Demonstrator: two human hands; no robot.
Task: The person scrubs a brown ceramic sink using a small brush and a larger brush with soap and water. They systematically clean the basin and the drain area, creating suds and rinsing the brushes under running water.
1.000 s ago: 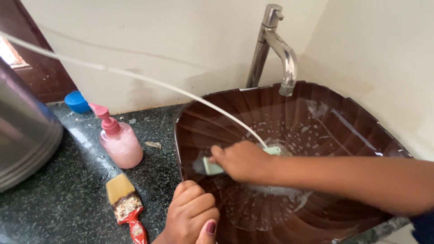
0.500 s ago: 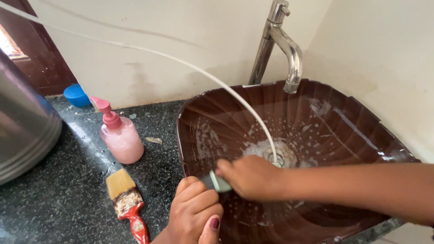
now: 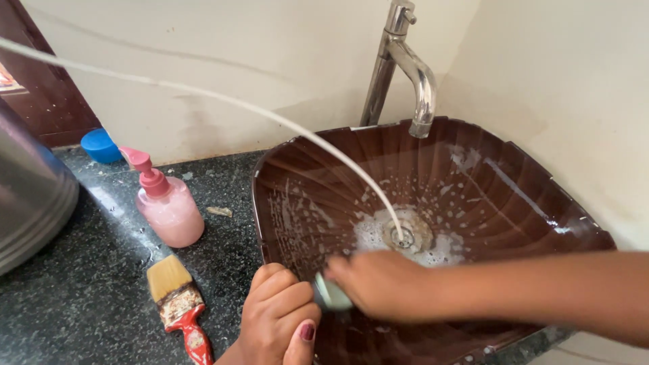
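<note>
Right hand (image 3: 382,284): fingers curled in a closed grip on a pale green scrubber (image 3: 331,294), pressing it against the near-left inner wall of the brown sink (image 3: 514,196). Only the scrubber's left end shows, poking out from under the knuckles toward the left hand; its long axis appears to run roughly left-right, though most is hidden. The forearm enters from the right, lying across the basin's near side. Left hand (image 3: 280,318): fisted over the sink's near rim, fingers pressed together, just beside the scrubber's exposed end, holding nothing else. Soap foam spots the basin and pools round the drain (image 3: 403,236). A white hose (image 3: 223,101) arcs from upper left down to the drain. Chrome tap (image 3: 405,64) at the back. On the dark desk (image 3: 88,297): pink soap pump (image 3: 165,206), red-handled paintbrush (image 3: 177,301), blue cap (image 3: 99,145), steel vessel (image 3: 30,196).
</note>
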